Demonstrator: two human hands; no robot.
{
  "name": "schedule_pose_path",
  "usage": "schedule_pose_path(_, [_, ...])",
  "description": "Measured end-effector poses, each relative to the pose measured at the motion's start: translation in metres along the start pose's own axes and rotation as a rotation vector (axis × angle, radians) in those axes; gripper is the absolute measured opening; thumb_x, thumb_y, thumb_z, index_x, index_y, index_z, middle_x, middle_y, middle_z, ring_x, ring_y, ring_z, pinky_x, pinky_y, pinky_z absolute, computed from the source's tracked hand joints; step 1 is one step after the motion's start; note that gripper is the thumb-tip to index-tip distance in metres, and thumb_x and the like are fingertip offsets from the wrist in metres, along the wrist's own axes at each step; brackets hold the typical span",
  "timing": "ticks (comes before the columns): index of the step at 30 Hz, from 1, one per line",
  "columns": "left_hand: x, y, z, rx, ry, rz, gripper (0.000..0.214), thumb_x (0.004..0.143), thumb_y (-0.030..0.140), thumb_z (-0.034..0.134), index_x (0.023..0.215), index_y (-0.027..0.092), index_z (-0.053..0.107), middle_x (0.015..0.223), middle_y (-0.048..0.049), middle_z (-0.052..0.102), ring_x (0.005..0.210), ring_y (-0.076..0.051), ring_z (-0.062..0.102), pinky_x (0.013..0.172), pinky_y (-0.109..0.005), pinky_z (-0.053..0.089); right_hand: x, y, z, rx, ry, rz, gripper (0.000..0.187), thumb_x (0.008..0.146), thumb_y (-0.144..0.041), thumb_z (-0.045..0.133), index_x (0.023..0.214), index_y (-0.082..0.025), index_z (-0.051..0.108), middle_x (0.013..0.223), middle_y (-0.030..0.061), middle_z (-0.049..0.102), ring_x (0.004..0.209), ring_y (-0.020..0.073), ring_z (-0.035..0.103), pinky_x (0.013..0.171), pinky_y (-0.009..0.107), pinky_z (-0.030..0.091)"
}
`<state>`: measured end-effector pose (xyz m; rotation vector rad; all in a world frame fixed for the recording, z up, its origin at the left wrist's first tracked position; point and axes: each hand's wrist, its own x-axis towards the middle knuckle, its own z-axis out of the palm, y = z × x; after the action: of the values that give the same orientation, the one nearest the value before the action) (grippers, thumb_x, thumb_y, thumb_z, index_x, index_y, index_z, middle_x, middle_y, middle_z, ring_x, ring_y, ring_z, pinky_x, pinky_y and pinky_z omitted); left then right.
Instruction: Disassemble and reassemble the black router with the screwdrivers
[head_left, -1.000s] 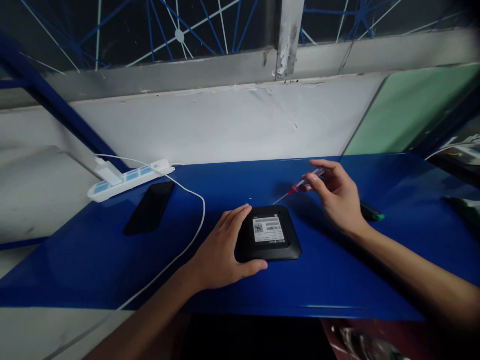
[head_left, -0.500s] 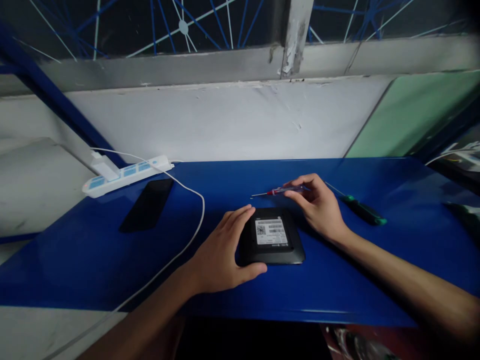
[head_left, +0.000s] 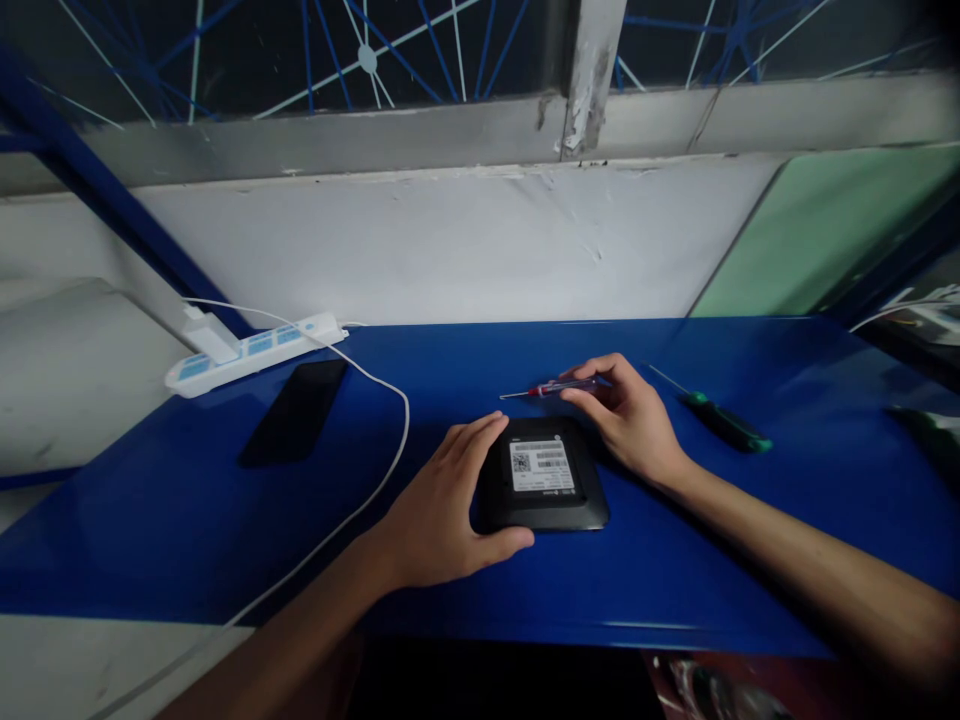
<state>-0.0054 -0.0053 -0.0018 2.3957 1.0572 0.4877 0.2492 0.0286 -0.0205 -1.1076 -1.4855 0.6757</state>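
Note:
A flat black square device lies on the blue table with its white printed label facing up. Around its left side is my left hand, fingers at the far edge and thumb at the near edge. My right hand pinches a small screwdriver by its clear purplish handle. Its thin shaft points left, just beyond the device, and the tip is at or close to the tabletop. Whether anything tiny sits at the tip, I cannot tell.
Right of my right hand lies a green-and-black screwdriver. A black phone rests at the left, near a white power strip with a plugged-in adapter. A white cable curves across the blue table. Behind stands a white wall.
My right hand has shifted slightly left and nearer, and the screwdriver tip has lowered to where a tiny speck showed on the table. My left hand and the device are nearly unmoved.

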Motion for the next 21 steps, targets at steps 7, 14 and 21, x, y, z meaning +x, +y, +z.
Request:
schedule_pose_path(7, [0.000,0.001,-0.001,-0.053,0.009,-0.046,0.103,0.073,0.043,0.080,0.155,0.027,0.021,0.157,-0.0149,0.036,0.144,-0.041,0.034,0.114,-0.064,0.034,0.006,-0.013,-0.011,0.070,0.167,-0.023,0.025,0.082,-0.036,0.075,0.096,-0.024,0.059,0.095,0.0036,0.072,0.086,0.0192,0.072,0.084,0.039,0.061])
schedule_pose_path(14, [0.001,0.002,-0.003,-0.073,-0.002,-0.089,0.105,0.071,0.046,0.082,0.154,0.026,0.021,0.156,-0.0159,0.037,0.144,-0.040,0.034,0.115,-0.064,0.033,0.003,-0.024,-0.022,0.213,0.148,0.040,0.025,0.085,-0.034,0.074,0.107,-0.026,0.064,0.092,0.0003,0.071,0.073,0.0145,0.071,0.078,0.034,0.062])
schedule_pose_path(21, [0.001,0.001,-0.003,-0.052,-0.005,-0.090,0.105,0.070,0.046,0.082,0.155,0.026,0.022,0.156,-0.0161,0.037,0.143,-0.041,0.035,0.115,-0.064,0.033,-0.006,-0.024,-0.015,0.299,-0.063,0.108,0.029,0.086,-0.035,0.073,0.112,-0.026,0.064,0.094,0.0002,0.071,0.074,0.0138,0.072,0.075,0.032,0.062])
